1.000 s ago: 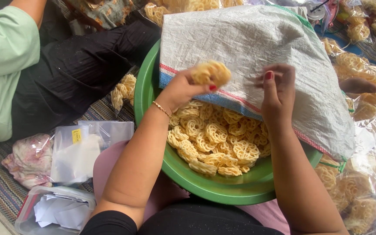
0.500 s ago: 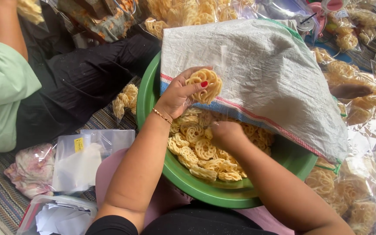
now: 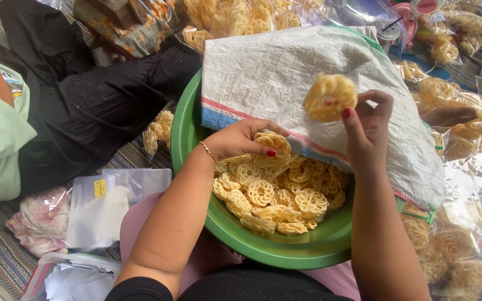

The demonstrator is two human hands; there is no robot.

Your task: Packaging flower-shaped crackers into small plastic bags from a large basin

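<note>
The round green plastic basin looks smooth and glossy. Over it lies a white woven plastic sack, matt and coarse. The yellow flower-shaped fried crackers look dry and rough.

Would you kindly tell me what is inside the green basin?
The green basin holds a pile of flower-shaped crackers. A white woven sack covers its far half, hiding whatever lies beneath.

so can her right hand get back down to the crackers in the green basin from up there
Probably yes. The right hand holds a cracker above the sack, and the crackers in the basin lie uncovered just below it.
</note>
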